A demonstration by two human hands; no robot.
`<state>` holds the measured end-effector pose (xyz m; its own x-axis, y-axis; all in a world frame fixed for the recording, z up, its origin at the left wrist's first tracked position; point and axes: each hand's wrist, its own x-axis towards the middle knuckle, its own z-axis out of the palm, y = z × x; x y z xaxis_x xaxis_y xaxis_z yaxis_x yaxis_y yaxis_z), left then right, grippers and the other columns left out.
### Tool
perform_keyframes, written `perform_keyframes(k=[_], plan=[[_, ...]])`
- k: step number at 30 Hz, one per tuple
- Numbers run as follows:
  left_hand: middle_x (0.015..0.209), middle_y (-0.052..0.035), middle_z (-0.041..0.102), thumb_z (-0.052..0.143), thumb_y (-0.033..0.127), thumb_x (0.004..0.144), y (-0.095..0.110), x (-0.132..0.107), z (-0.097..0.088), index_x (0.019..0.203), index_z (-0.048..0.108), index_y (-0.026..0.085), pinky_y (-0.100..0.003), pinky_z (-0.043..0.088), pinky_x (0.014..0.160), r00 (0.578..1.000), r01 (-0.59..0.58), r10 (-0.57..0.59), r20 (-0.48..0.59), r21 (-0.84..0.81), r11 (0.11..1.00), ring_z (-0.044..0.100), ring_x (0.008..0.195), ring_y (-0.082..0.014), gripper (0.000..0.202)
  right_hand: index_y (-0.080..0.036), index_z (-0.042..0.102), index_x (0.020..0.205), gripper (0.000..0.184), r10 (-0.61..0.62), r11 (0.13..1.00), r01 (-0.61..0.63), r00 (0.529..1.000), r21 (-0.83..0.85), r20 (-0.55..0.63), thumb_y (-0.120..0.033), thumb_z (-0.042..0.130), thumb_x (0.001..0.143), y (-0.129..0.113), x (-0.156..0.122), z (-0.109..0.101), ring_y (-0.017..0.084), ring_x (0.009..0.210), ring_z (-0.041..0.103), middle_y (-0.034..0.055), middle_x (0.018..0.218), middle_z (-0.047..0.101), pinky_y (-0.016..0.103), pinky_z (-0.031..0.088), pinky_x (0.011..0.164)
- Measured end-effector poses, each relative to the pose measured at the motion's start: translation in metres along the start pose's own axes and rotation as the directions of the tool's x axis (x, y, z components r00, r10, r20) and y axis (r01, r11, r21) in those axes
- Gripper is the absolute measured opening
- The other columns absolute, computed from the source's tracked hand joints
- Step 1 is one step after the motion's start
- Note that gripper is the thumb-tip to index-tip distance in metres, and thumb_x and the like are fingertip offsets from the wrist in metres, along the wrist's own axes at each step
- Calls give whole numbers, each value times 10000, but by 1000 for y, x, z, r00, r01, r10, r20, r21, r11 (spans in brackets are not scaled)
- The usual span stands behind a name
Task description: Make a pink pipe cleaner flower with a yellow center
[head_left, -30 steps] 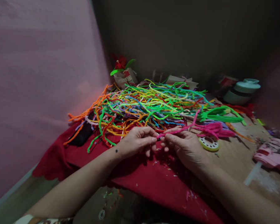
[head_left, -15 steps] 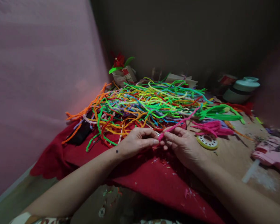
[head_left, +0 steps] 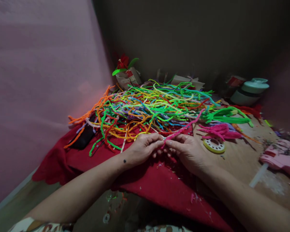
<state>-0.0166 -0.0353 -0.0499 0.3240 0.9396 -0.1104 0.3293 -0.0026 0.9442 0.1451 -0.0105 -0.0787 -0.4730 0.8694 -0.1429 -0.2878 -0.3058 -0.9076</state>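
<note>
The left hand [head_left: 143,149] and right hand [head_left: 190,149], nearly touching, pinch the near end of the pink stem [head_left: 187,126] over the red cloth [head_left: 157,185]. It slants up toward the pile [head_left: 154,106].

- left hand [head_left: 143,149]: fingers [head_left: 155,138] pinched, dark spot [head_left: 125,161] on wrist [head_left: 119,167]
- right hand [head_left: 188,149]: just right of left hand, fingers pinched
- left forearm [head_left: 87,190]: below-left of left hand
- right forearm [head_left: 239,196]: below-right of left hand
</note>
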Motion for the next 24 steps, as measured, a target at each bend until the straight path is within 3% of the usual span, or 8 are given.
perform_keyframes(k=[7, 10, 13, 15, 19, 24], plan=[[645, 22, 518, 418, 305, 866, 4, -1, -6, 819, 552, 143, -186, 413, 521, 999, -40, 38, 17, 93, 995, 483, 541, -70, 215, -141, 636, 683, 138, -43, 998, 41, 998, -46, -41, -273, 676, 691, 0, 1, 0, 97, 477, 537, 9, 572, 631, 220, 412, 487], [686, 8, 543, 456, 277, 840, 4, -5, -19, 863, 548, 151, -209, 416, 570, 998, -21, 38, -50, 297, 955, 508, 613, -98, 158, -150, 611, 687, 126, -41, 999, 43, 995, 28, -87, -242, 692, 658, -3, 0, 1, 113, 481, 564, 3, 559, 625, 220, 425, 465], [840, -37, 567, 488, 235, 810, -2, -10, -32, 903, 562, 160, -260, 420, 675, 994, -43, 103, -46, 686, 726, 519, 757, -145, 141, -157, 580, 677, 158, -23, 996, 33, 994, 84, -111, -226, 709, 618, -6, -1, 2, 128, 479, 580, -3, 552, 620, 216, 423, 431], [895, -55, 555, 474, 202, 805, -8, -12, -34, 933, 555, 165, -279, 414, 704, 990, -86, 139, 12, 837, 540, 504, 801, -164, 156, -154, 573, 676, 161, -11, 997, 19, 994, 77, -105, -221, 707, 616, -7, -1, 2, 121, 470, 575, 1, 552, 622, 208, 417, 421], [888, -68, 552, 377, 166, 846, -16, -9, -29, 914, 538, 156, -301, 406, 716, 984, -124, 160, 80, 950, 287, 483, 770, -173, 175, -169, 562, 708, 177, -46, 996, 54, 994, 75, -104, -201, 709, 615, -6, -1, 1, 114, 449, 562, -16, 550, 613, 199, 402, 402], [867, -97, 559, 361, 133, 837, -11, -8, -21, 884, 526, 131, -334, 410, 702, 981, -126, 156, 113, 989, 76, 496, 758, -200, 172, -186, 563, 743, 162, -127, 988, 135, 987, 80, -95, -179, 687, 639, -7, -3, -1, 117, 468, 565, -24, 621, 616, 214, 406, 415]])
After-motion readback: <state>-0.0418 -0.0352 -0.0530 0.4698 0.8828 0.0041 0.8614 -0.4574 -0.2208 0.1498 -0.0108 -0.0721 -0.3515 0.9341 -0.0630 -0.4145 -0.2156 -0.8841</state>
